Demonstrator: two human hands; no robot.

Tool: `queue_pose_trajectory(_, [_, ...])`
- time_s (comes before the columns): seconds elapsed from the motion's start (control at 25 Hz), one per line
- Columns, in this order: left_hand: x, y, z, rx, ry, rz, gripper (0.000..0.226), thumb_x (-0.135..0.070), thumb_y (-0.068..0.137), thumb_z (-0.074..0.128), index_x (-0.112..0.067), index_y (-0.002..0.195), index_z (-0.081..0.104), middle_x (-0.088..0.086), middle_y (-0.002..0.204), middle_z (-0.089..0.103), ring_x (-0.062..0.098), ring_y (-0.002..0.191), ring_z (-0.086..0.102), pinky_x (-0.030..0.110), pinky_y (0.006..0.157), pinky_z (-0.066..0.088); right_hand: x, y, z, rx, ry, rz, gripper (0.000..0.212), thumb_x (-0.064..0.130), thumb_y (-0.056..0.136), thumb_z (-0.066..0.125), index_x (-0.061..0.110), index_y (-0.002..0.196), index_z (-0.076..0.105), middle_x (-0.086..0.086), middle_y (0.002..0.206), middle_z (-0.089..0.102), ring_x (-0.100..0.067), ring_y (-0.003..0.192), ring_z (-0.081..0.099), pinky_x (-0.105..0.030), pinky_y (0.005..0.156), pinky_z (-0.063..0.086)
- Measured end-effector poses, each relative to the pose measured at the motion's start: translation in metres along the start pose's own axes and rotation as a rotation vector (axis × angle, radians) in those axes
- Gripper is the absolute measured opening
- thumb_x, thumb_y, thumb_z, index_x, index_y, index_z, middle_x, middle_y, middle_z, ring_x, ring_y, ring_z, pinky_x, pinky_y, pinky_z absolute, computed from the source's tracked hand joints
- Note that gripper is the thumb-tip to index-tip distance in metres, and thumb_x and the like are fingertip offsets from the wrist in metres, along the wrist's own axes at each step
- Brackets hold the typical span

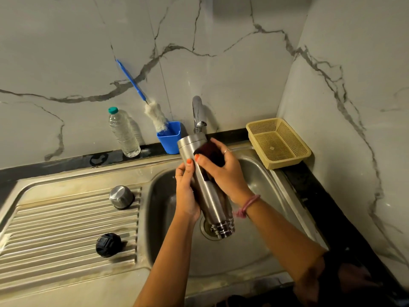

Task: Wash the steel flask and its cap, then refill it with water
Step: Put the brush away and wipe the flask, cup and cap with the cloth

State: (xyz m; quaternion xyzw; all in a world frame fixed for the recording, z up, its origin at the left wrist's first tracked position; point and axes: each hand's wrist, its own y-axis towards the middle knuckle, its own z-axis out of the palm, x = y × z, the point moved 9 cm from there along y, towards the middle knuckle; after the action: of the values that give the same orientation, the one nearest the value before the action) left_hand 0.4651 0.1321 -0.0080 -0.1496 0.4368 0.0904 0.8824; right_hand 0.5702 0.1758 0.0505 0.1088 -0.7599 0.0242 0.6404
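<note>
Two hands on the steel flask [207, 187] over the sink [261, 173], flask tilted, its threaded mouth down toward the drain [208, 233] and its base up under the tap [197, 111]. Left hand [186, 193] has its grip curled round the flask's middle. Right hand [223, 171] presses a dark scrub pad [210, 151] against the upper body, fingers wrapped over pad and flask together. On the ribbed drainboard [66, 229] sit the steel cap [121, 197] and, nearer, a black inner stopper [108, 244], well apart. Behind, on the table: plastic water bottle [124, 134], blue cup [169, 138] holding a bottle brush [155, 114], yellow basket [278, 142].
</note>
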Motion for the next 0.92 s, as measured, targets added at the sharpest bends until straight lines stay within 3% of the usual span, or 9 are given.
queue_pose_trajectory(0.12, [0.004,-0.003,0.003,0.052,0.035,-0.034,0.073,-0.052,0.081,0.068,-0.008,0.136,0.049,0.016,0.118,0.061,0.032,0.106,0.059,0.046,0.092,0.054,0.014,0.024,-0.003,-0.033,0.014,-0.013,0.069,0.051,0.073,0.072,0.024,0.131,0.047,0.001,0.122,0.056,-0.015,0.112,0.055,-0.038,0.090,0.054])
queue_pose_trajectory(0.24, [-0.002,-0.004,0.009,0.090,0.010,-0.013,0.056,-0.043,0.094,0.052,-0.008,0.137,0.051,0.017,0.121,0.063,0.030,0.108,0.061,0.039,0.088,0.056,0.016,0.019,0.004,0.035,0.010,-0.062,0.071,0.052,0.073,0.070,0.034,0.135,0.041,0.004,0.126,0.053,-0.013,0.116,0.053,-0.036,0.092,0.054])
queue_pose_trajectory(0.32, [-0.005,-0.003,0.010,0.094,-0.046,-0.019,0.054,-0.043,0.096,0.046,-0.009,0.137,0.051,0.018,0.124,0.064,0.031,0.111,0.062,0.039,0.089,0.056,0.005,0.000,0.011,0.123,0.050,-0.051,0.076,0.041,0.077,0.073,0.041,0.141,0.032,0.005,0.135,0.046,-0.010,0.120,0.050,-0.032,0.095,0.052])
queue_pose_trajectory(0.48, [-0.017,0.009,-0.004,-0.001,-0.116,-0.034,0.047,-0.051,0.098,0.041,-0.017,0.126,0.059,0.012,0.108,0.071,0.027,0.100,0.068,0.041,0.086,0.055,-0.031,-0.048,0.007,0.132,-0.027,-0.043,0.079,0.030,0.078,0.076,0.043,0.142,0.031,0.007,0.135,0.042,-0.002,0.122,0.046,-0.029,0.101,0.047])
queue_pose_trajectory(0.56, [-0.019,0.014,-0.014,-0.062,-0.127,-0.039,0.051,-0.054,0.096,0.042,-0.017,0.127,0.059,0.009,0.106,0.072,0.024,0.096,0.069,0.040,0.083,0.055,-0.042,-0.066,0.003,0.123,-0.044,-0.055,0.079,0.037,0.075,0.075,0.039,0.143,0.034,0.010,0.135,0.042,-0.001,0.124,0.045,-0.031,0.102,0.046])
queue_pose_trajectory(0.68, [-0.010,0.017,-0.023,-0.118,-0.166,-0.063,0.064,-0.060,0.091,0.046,-0.015,0.136,0.054,0.013,0.119,0.067,0.028,0.107,0.065,0.041,0.086,0.054,-0.042,-0.073,-0.002,0.107,-0.085,-0.073,0.080,0.046,0.073,0.072,0.038,0.143,0.035,0.010,0.135,0.043,-0.002,0.125,0.043,-0.026,0.102,0.045])
queue_pose_trajectory(0.92, [0.003,0.011,-0.019,-0.106,-0.143,-0.078,0.086,-0.056,0.070,0.076,-0.013,0.137,0.046,0.021,0.129,0.059,0.034,0.114,0.062,0.043,0.087,0.056,-0.028,-0.042,0.003,0.136,-0.120,-0.012,0.076,0.038,0.077,0.075,0.036,0.142,0.036,0.007,0.130,0.045,-0.004,0.117,0.049,-0.025,0.096,0.050])
